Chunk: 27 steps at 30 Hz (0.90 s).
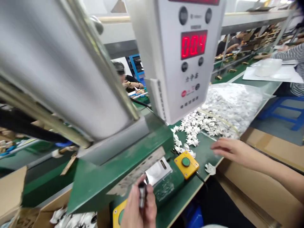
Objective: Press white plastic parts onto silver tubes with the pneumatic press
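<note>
My left hand (140, 204) is at the bottom middle, fingers closed round a small dark, shiny metallic piece (142, 193). Just beyond its fingertips lies a bright metal plate (158, 171) on the green base of a machine. My right hand (225, 149) hovers over the table edge at the right, fingers stretched out and slightly blurred, with nothing visible in them. Below it one white flower-like part (210, 169) lies alone. Many more such white parts (190, 126) are heaped beyond it, some spilling from a clear plastic bag (235, 101).
A yellow box with a green button (186, 162) sits between my hands; another yellow box (116, 212) is partly hidden at my left hand. A white control box (187, 72) with red digits hangs ahead. Cardboard boxes (261, 183) stand at right. Other people work along the line.
</note>
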### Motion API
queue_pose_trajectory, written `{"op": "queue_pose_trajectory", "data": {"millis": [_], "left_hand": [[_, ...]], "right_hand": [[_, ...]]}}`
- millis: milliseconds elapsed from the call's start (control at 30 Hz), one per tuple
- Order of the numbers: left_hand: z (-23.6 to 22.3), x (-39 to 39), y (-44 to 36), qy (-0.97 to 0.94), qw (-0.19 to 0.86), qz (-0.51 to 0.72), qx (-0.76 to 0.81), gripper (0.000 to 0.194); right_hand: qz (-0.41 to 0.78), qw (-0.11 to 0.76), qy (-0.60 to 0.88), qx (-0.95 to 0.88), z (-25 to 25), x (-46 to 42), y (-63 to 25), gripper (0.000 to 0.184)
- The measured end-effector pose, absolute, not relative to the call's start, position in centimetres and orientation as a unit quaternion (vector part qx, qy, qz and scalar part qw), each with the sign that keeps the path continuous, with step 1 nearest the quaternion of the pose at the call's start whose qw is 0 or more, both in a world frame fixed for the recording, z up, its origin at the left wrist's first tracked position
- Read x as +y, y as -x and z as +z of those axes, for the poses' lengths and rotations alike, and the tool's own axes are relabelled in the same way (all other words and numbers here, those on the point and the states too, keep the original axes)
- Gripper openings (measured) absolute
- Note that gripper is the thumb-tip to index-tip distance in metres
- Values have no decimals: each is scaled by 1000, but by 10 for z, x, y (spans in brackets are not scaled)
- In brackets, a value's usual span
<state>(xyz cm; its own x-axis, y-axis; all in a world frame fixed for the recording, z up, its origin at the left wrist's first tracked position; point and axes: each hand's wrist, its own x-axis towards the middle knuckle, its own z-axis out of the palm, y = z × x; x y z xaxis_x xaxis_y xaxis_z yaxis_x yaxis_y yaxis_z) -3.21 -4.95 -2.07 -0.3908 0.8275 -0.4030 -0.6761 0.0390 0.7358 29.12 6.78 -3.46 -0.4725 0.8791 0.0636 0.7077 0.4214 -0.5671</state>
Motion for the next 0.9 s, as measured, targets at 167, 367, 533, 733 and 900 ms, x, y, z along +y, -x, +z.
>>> {"op": "queue_pose_trajectory", "data": {"millis": [167, 367, 533, 733, 900], "left_hand": [[-4, -2, 12, -95, 556, 752, 341, 15], [-4, 6, 3, -80, 581, 772, 244, 9], [0, 10, -2, -111, 552, 776, 284, 12], [8, -9, 10, -136, 500, 756, 400, 19], [3, -49, 40, -104, 490, 750, 432, 14]], "right_hand": [[225, 131, 429, -865, -56, 31, -274, 32], [211, 217, 452, -839, -79, 42, -278, 28], [257, 287, 452, -805, -41, 60, -267, 31], [336, 321, 301, -833, 9, 60, -161, 19], [254, 290, 234, -893, 1, 63, -102, 13]]}}
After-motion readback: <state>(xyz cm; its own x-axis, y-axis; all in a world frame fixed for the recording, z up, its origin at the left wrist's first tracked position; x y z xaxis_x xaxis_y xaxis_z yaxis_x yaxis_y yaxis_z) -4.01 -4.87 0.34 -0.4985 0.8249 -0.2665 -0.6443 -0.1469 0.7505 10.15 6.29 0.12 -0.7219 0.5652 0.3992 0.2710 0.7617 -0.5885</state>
